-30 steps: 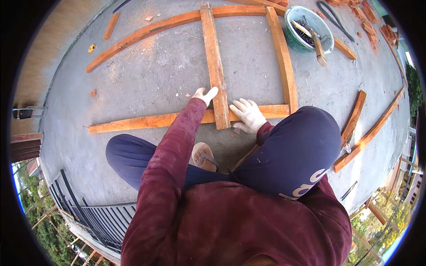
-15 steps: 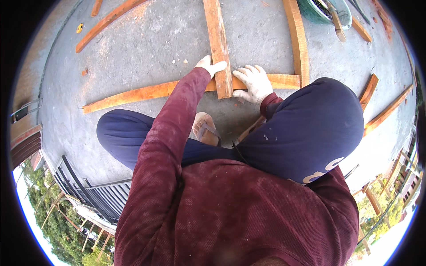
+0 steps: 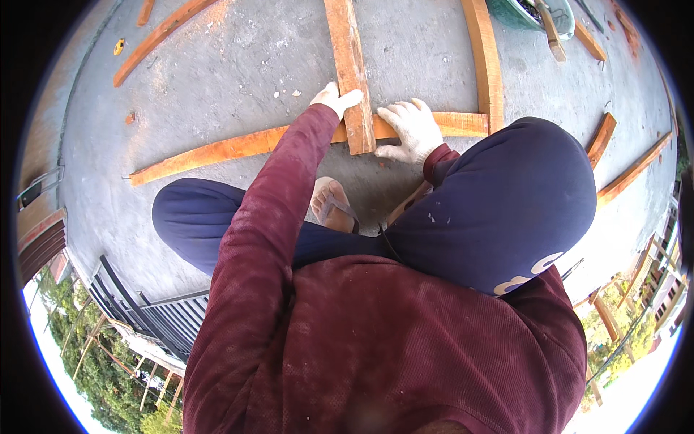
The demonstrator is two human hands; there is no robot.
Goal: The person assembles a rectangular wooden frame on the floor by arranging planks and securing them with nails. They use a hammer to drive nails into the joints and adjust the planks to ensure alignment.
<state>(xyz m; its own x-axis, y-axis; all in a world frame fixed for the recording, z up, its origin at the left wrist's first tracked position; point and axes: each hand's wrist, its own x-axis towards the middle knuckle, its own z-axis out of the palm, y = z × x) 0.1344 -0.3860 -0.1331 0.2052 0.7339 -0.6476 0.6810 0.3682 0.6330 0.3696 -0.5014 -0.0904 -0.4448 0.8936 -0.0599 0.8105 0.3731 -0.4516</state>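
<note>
A wooden beam (image 3: 347,54) runs away from me and lies across a second, crosswise wooden beam (image 3: 217,150), its near end jutting a little past it. My left hand (image 3: 335,100), in a white work glove, is closed on the upper beam near that end, thumb over the top and fingers at its left side. To the right of the joint, my right hand (image 3: 413,132), also gloved, straddles the crosswise beam. Its fingers reach over the far edge and its thumb rests at the near side, close to the upper beam's end. The right palm hides part of the wood.
Another beam (image 3: 483,61) meets the crosswise beam's right end. A green tub (image 3: 522,16) with a wooden-handled tool (image 3: 551,32) stands far right. Loose timbers (image 3: 600,141) lie to the right and one (image 3: 155,45) at far left, near a yellow tape measure (image 3: 118,46). My sandalled foot (image 3: 332,204) is close by.
The view has shifted slightly. Both hands keep their places on the beams, with no clear movement of the wood.
</note>
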